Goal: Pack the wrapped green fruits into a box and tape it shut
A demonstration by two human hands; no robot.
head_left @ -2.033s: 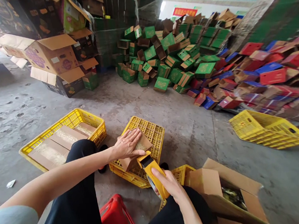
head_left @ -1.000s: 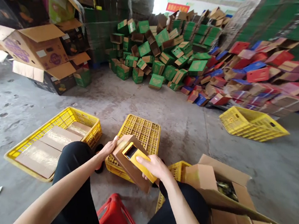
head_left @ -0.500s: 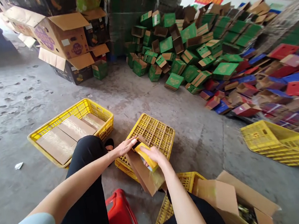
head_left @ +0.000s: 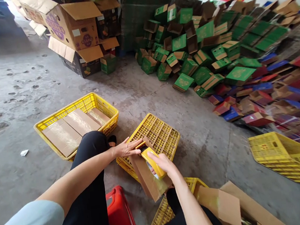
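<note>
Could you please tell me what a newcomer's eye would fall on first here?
Probably the heap of green boxes across the back, running into red and blue boxes at the right. Next comes the yellow tape dispenser in the right grip, over a brown carton at the middle yellow crate.

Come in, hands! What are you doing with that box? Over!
Right grip wrapped round yellow tape dispenser. Left grip flat at far end of carton. Possibly in the way: left grip, close to dispenser's front.
</note>
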